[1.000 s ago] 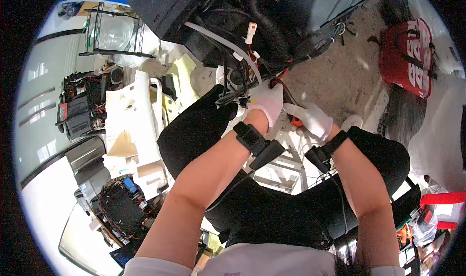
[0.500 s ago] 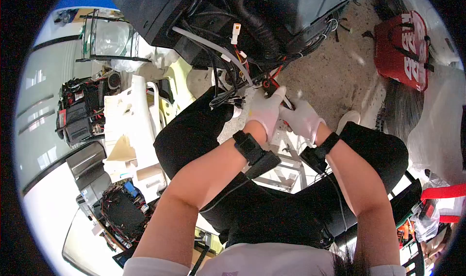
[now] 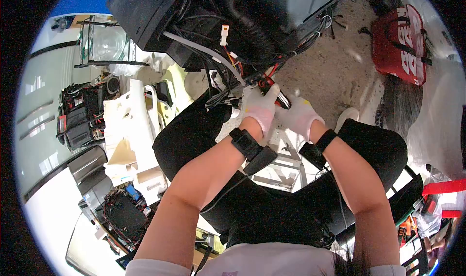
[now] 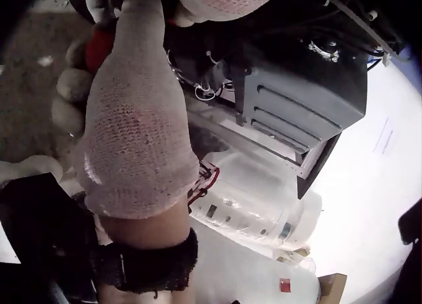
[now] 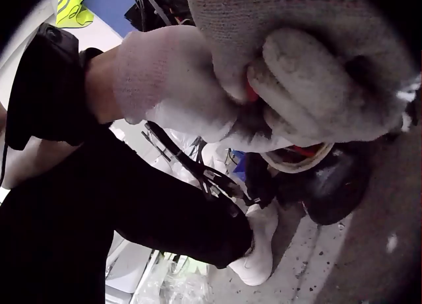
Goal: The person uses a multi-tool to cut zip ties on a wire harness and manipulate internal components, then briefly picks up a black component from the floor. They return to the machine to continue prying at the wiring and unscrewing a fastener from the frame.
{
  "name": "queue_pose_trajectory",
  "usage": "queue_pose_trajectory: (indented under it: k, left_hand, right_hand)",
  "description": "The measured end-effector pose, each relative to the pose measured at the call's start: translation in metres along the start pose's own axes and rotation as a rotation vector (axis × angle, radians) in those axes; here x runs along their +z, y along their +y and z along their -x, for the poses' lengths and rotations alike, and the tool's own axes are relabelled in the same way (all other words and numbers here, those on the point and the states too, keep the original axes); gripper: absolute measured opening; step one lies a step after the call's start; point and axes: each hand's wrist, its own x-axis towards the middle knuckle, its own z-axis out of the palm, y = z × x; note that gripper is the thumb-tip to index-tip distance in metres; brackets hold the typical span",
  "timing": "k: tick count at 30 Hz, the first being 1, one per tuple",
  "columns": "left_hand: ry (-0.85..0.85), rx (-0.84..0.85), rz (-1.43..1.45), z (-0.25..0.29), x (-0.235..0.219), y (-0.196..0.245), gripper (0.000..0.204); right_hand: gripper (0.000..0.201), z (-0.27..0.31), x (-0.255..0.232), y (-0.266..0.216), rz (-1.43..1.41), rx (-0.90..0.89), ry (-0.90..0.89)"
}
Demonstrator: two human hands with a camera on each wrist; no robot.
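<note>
My gloved left hand [image 3: 257, 105] grips dark wiring [image 3: 265, 83] with red in it, at the lower edge of a large black moulded unit [image 3: 247, 28]. Close beside it, my gloved right hand [image 3: 299, 116] grips a red-handled tool [image 4: 100, 48]. A dark, shiny length of the tool slants between the two hands in the head view. Its working end is hidden by the gloves, and I cannot tell its exact kind. A grey tube [image 3: 206, 50] and a white connector [image 3: 224, 34] on coloured wires hang just beyond the left hand.
A red bag [image 3: 383, 48] with white lettering stands at the right on the concrete floor [image 3: 335, 77]. White and cream panels [image 3: 133, 125] and dark electronic parts [image 3: 80, 116] lie to the left. My black-trousered knees flank a metal frame [image 3: 279, 171].
Both hands have drawn together at the wiring. The right hand has moved up and left with the red-handled tool, and the head view has shifted slightly.
</note>
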Motion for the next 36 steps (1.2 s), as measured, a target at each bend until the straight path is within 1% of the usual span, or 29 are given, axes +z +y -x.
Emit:
queue_pose_trajectory:
  k: [1, 3, 5, 6, 10, 12, 13, 15, 16, 18, 19, 21, 22, 24, 25, 26, 27, 28, 30, 31, 33, 34, 35, 36]
  left_hand:
    - [-0.001, 0.0, -0.001, -0.004, 0.001, -0.004, 0.041]
    - [-0.011, 0.056, 0.089, -0.012, 0.004, -0.014, 0.041]
    - [0.021, 0.056, 0.084, -0.02, 0.008, -0.023, 0.041]
    - [0.052, 0.057, 0.08, -0.019, 0.009, -0.02, 0.042]
    - [0.051, 0.04, 0.097, -0.016, 0.009, -0.015, 0.044]
    - [0.072, 0.029, 0.089, -0.015, 0.007, -0.01, 0.046]
    - [0.072, 0.029, 0.089, -0.011, 0.007, -0.005, 0.046]
    - [0.053, -0.018, 0.135, -0.002, 0.006, 0.006, 0.046]
    - [0.052, -0.018, 0.133, -0.003, 0.005, 0.006, 0.046]
    - [0.06, -0.087, 0.089, -0.006, 0.003, 0.004, 0.044]
    - [0.06, -0.087, 0.088, -0.013, 0.002, -0.004, 0.044]
    - [0.017, 0.026, 0.031, -0.027, 0.0, -0.024, 0.038]
    - [0.016, 0.025, 0.031, -0.027, 0.0, -0.024, 0.038]
    - [-0.013, 0.022, 0.089, -0.026, -0.001, -0.024, 0.031]
    - [-0.013, 0.022, 0.089, -0.026, 0.0, -0.023, 0.031]
    - [-0.054, 0.004, 0.223, -0.025, 0.002, -0.021, 0.029]
    - [-0.097, -0.016, 0.356, -0.025, 0.003, -0.021, 0.027]
    - [-0.1, -0.018, 0.355, -0.026, 0.004, -0.02, 0.027]
    - [-0.094, -0.037, 0.25, -0.027, 0.004, -0.017, 0.026]
    - [-0.094, -0.034, 0.248, -0.027, 0.005, -0.015, 0.026]
    - [-0.086, -0.059, 0.367, -0.024, 0.007, -0.01, 0.029]
    - [-0.088, -0.059, 0.367, -0.02, 0.007, -0.006, 0.029]
    - [-0.067, -0.037, 0.264, -0.017, 0.007, -0.003, 0.031]
    - [-0.045, -0.014, 0.16, -0.014, 0.005, 0.0, 0.032]
  right_hand:
    - [0.058, -0.003, -0.004, 0.002, -0.001, 0.0, 0.001]
    - [0.059, -0.01, -0.012, 0.007, -0.016, -0.005, -0.119]
    - [0.059, -0.013, -0.017, 0.009, -0.008, -0.036, -0.141]
    - [0.059, -0.015, -0.019, 0.01, 0.001, -0.067, -0.164]
    - [0.058, -0.022, -0.02, 0.015, -0.083, -0.054, -0.228]
    - [0.054, -0.017, -0.021, 0.012, -0.303, 0.054, -0.289]
    - [0.054, -0.02, -0.016, 0.017, -0.303, 0.053, -0.29]
    - [0.051, -0.033, 0.003, 0.034, -0.665, 0.01, -0.305]
    - [0.051, -0.038, 0.006, 0.04, -0.667, 0.01, -0.304]
    - [0.049, -0.046, 0.008, 0.046, -0.544, 0.0, -0.36]
    - [0.049, -0.043, 0.005, 0.04, -0.544, 0.0, -0.361]
    - [0.049, -0.032, -0.001, 0.025, -0.38, -0.013, -0.267]
    - [0.049, -0.028, -0.003, 0.018, -0.379, -0.012, -0.267]
    - [0.046, -0.018, -0.004, 0.007, -0.123, -0.019, -0.153]
    - [0.045, -0.008, 0.003, -0.002, 0.095, -0.056, 0.119]
    - [0.045, -0.007, 0.003, -0.008, 0.095, -0.056, 0.119]
    - [0.044, -0.006, 0.002, -0.013, 0.142, -0.001, 0.151]
    - [0.044, -0.004, 0.001, -0.014, 0.188, 0.057, 0.183]
    - [0.045, -0.003, 0.001, -0.014, 0.207, 0.059, 0.184]
    - [0.046, -0.003, 0.001, -0.014, 0.228, 0.061, 0.184]
    - [0.046, -0.007, 0.0, -0.011, 0.186, 0.031, 0.159]
    - [0.047, -0.008, -0.001, -0.01, 0.146, 0.002, 0.131]
    - [0.047, -0.01, -0.002, -0.009, 0.146, 0.003, 0.131]
    - [0.047, -0.012, -0.004, -0.008, 0.12, 0.007, 0.067]
